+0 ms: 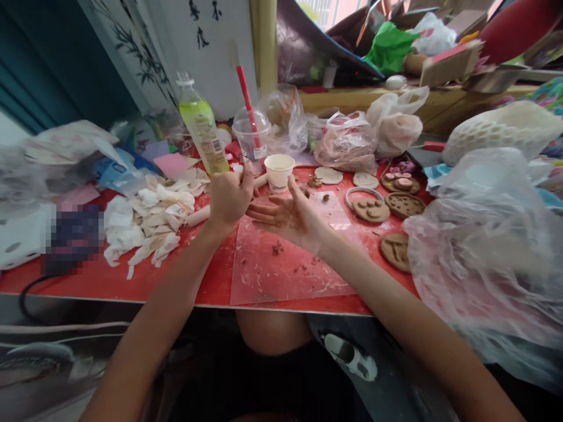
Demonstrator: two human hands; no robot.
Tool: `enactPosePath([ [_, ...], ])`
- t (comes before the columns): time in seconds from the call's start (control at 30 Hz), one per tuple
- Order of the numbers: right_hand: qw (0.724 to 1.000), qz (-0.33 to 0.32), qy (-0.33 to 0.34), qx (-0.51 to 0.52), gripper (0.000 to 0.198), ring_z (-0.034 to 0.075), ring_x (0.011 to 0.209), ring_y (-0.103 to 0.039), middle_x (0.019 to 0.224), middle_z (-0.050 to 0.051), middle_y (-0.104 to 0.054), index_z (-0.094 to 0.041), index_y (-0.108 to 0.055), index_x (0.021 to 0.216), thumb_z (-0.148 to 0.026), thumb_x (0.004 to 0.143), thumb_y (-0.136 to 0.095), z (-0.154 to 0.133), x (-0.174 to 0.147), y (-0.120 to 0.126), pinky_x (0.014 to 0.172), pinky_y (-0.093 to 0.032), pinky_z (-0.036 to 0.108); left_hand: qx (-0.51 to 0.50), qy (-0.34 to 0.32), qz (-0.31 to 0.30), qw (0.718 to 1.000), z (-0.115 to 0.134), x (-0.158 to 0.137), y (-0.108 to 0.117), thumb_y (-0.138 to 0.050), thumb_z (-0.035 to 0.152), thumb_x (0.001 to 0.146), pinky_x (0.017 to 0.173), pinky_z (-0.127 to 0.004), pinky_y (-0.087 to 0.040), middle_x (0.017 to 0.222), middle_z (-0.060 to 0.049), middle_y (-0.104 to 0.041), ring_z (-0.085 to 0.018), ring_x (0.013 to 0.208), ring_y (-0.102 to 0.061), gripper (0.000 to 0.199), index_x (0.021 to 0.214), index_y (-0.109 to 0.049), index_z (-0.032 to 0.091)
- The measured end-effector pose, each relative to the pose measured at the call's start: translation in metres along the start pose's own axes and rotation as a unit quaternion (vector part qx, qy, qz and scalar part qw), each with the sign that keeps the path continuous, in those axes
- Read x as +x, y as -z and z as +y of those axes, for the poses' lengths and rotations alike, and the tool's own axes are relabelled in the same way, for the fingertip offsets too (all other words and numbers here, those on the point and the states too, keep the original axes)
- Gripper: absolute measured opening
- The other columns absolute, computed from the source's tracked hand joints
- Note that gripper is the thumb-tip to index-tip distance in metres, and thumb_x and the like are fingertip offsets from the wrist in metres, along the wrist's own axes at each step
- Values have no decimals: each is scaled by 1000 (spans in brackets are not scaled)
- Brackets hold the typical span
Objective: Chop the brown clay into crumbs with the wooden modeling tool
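Note:
My left hand (229,198) is closed in a fist, its thumb pointing up. The back of the hand faces me, so whatever the fingers hold, if anything, is hidden. Behind it runs a pale rolling pin (199,215), partly covered by the hand; contact between them cannot be told. My right hand (292,215) is open, palm turned up and inward, with smudges on it. It hovers over a clear plastic sheet (259,281) dotted with brown clay crumbs (277,249). Just beyond both hands stands a white paper cup (280,170).
Decorated brown clay discs (370,210) and a ring lie at the right, beside a large plastic bag (479,246). Crumpled tissues (153,214) are piled left. A green drink bottle (200,126), a lidded plastic cup with a red straw (248,111) and bagged clay (347,143) stand behind.

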State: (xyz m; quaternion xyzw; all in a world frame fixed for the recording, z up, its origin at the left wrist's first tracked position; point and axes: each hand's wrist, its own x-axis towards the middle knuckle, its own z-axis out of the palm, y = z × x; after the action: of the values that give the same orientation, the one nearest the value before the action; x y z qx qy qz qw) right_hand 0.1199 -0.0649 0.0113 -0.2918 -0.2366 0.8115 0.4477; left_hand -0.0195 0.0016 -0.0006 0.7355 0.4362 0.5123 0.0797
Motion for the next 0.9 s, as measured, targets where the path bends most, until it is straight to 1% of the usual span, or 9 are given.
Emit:
enactPosePath([
  [0.1, 1000, 12, -3, -12, 81, 23, 97, -67, 112, 23, -66, -4, -22, 144, -66, 91, -21, -4, 1, 3, 93, -49, 45, -84, 97, 26, 991, 5, 3, 7, -30, 57, 96, 37, -24, -31, 30, 3, -39, -8, 29, -39, 67, 44, -52, 20],
  [0.23, 1000, 11, -19, 5, 80, 24, 90, -68, 106, 22, -67, -1, -34, 138, -65, 91, -24, 0, 4, 7, 90, -51, 46, -191, 107, -44, 975, 18, -6, 4, -26, 64, 94, 33, -23, -28, 36, 1, -47, -8, 32, -44, 68, 56, -60, 19],
  [0.3, 999, 13, -7, 28, 73, 23, 82, -68, 92, 17, -69, -1, -46, 128, -62, 93, -24, 2, 7, 10, 87, -53, 44, -237, 80, -109, 962, 21, -9, 0, -30, 65, 93, 39, -24, -40, 53, -2, -61, -13, 47, -59, 62, 73, -67, 20],
  [0.37, 998, 25, 24, 57, 62, 21, 73, -67, 79, 11, -69, -6, -56, 114, -58, 93, -30, 4, 9, 15, 80, -56, 41, -257, 26, -132, 957, 19, -8, -3, -33, 66, 92, 63, -30, -55, 84, -4, -71, -19, 82, -69, 53, 95, -67, 25],
  [0.47, 992, 75, 67, 78, 43, 14, 60, -62, 66, 3, -65, -14, -61, 96, -53, 90, -44, 1, 12, 23, 59, -54, 28, -209, -45, -56, 975, 8, -1, -6, -29, 65, 93, 96, -37, -50, 112, -1, -67, -21, 114, -59, 48, 102, -62, 31],
  [0.57, 989, 87, 100, 63, 36, 8, 52, -56, 61, 0, -62, -17, -61, 83, -53, 85, -53, -6, 12, 28, 40, -39, 16, -172, -51, 10, 984, -3, 5, -5, -31, 57, 96, 96, -37, -49, 103, -1, -67, -19, 104, -62, 40, 95, -61, 31],
  [0.73, 986, 101, 130, -25, 45, 6, 38, -46, 49, -2, -55, -19, -52, 62, -59, 80, -56, -13, 11, 23, 29, -21, 16, -98, -83, 13, 992, 8, -1, -3, -27, 45, 100, 92, -33, -50, 97, -4, -65, -16, 99, -62, 38, 92, -59, 26],
  [0.8, 982, 124, 131, -60, 49, 7, 36, -44, 46, -1, -54, -19, -52, 59, -63, 81, -52, -11, 11, 21, 29, -20, 17, -53, -143, 27, 988, 17, -9, -4, -28, 39, 101, 94, -35, -49, 100, -6, -63, -16, 102, -60, 35, 94, -59, 25],
  [0.9, 984, 90, 146, -55, 52, 8, 45, -51, 52, -1, -57, -19, -57, 64, -65, 83, -46, -7, 9, 17, 37, -34, 18, 1, -222, 17, 975, 25, -21, -10, -34, 39, 98, 102, -40, -44, 118, -11, -60, -21, 116, -55, 32, 107, -58, 21],
])
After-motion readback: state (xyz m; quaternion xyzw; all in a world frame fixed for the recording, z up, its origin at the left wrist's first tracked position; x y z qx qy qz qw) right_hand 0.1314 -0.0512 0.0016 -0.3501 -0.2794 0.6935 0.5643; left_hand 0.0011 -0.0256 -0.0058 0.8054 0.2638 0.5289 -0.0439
